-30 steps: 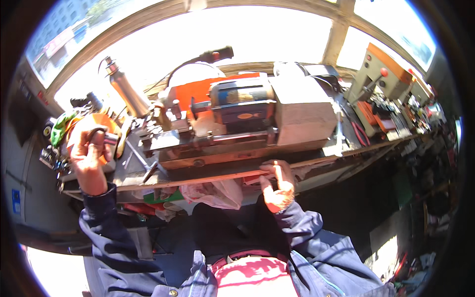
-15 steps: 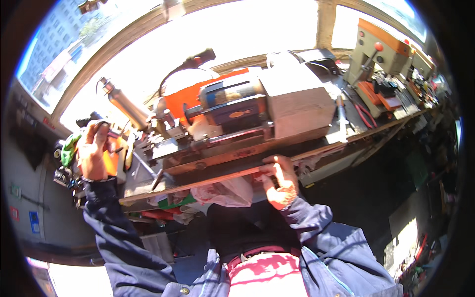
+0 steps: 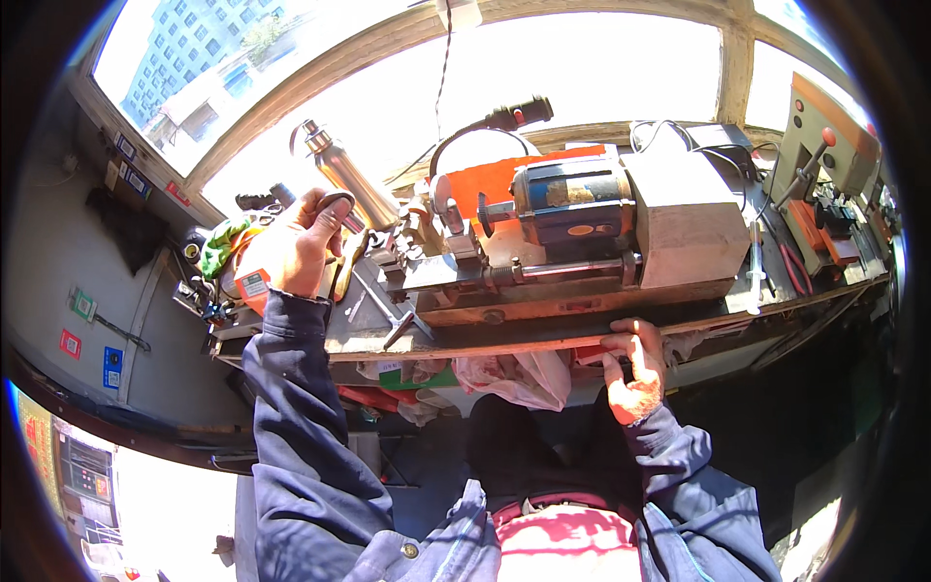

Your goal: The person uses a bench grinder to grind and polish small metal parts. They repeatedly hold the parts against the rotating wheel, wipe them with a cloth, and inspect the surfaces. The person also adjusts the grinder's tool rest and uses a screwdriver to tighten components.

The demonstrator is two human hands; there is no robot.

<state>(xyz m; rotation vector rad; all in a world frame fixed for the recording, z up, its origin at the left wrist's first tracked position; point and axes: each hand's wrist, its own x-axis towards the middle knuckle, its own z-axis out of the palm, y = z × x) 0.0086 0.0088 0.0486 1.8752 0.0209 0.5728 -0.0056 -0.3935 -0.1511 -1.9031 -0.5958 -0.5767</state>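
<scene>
My left hand (image 3: 304, 247) is raised at the bench's left, its thumb and fingers closed on a small dark rounded object (image 3: 335, 204), just in front of a steel bottle (image 3: 354, 179) and above a T-shaped metal tool (image 3: 383, 306). An orange container (image 3: 249, 283) sits beside it. My right hand (image 3: 632, 373) is at the bench's front edge (image 3: 524, 344), thumb apart from its bent fingers, beside a red item (image 3: 587, 357) under the edge. Between and behind my hands stands a small bench machine with a blue motor (image 3: 572, 213) and orange backing.
A pale box (image 3: 689, 233) adjoins the motor. At right are red-handled pliers (image 3: 795, 267) and a grey-orange machine (image 3: 815, 136). A pink plastic bag (image 3: 514, 378) hangs below the bench. Wood-framed windows (image 3: 733, 68) line the back; a grey wall (image 3: 58, 272) bounds the left.
The view has shifted, so the bench now appears further right. My left hand has moved from over the orange container toward the bottle, still holding the object. My right hand stays at the edge.
</scene>
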